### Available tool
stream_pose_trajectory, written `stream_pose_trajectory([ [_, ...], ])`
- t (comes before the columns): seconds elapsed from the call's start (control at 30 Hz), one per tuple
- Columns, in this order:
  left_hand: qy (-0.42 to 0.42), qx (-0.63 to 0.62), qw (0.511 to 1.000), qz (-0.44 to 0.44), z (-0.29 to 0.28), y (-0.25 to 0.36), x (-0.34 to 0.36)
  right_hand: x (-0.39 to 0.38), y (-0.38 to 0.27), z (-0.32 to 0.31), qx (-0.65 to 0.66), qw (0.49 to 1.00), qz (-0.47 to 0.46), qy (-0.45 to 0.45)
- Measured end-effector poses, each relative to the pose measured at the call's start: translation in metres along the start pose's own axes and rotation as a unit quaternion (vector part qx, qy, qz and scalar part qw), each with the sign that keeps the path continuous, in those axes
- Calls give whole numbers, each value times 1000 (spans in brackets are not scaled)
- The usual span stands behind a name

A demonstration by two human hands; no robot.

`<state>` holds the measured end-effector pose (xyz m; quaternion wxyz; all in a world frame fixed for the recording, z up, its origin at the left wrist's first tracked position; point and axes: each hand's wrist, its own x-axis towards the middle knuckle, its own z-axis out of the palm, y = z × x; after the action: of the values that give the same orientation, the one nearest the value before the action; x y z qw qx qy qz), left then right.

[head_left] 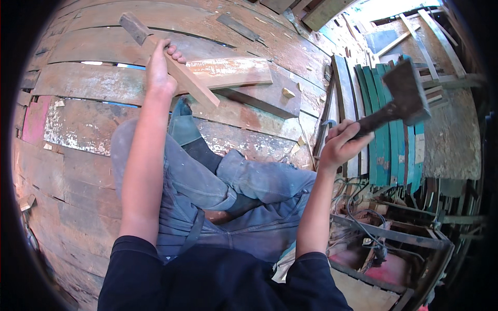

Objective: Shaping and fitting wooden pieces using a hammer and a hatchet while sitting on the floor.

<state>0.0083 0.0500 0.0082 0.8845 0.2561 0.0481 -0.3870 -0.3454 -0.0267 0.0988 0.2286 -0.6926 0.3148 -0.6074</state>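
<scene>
My left hand [161,70] is closed around a slim length of wood [196,89]. That wood slants over the floor, with a thicker grey-brown end beyond my fist and a pale, smooth face toward its near tip. Raised at the right, my right hand [343,144] grips the dark handle of a hatchet [407,93]. Its broad dark head points up and right, with a lighter edge on the outer side. Under the near part of the wood lies a pale, paint-flecked board [231,72], resting on a thick brown timber block [267,90].
I sit with legs folded on a plank floor [83,179] with gaps. Wood chips [288,93] lie scattered about. At right stands a stack of green slats [381,150]. Nearer, an open frame box [389,233] holds cables. More timber leans at the far right.
</scene>
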Motion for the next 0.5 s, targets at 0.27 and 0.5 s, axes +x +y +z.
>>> stream_pose_trajectory([
  [0.27,-6,17,1000,-7,6,-6,-3,-44,71,1,-154,986,66,-4],
  [0.5,-11,12,1000,-4,-3,-1,-3,-90,136,5,-374,873,198,-243],
])
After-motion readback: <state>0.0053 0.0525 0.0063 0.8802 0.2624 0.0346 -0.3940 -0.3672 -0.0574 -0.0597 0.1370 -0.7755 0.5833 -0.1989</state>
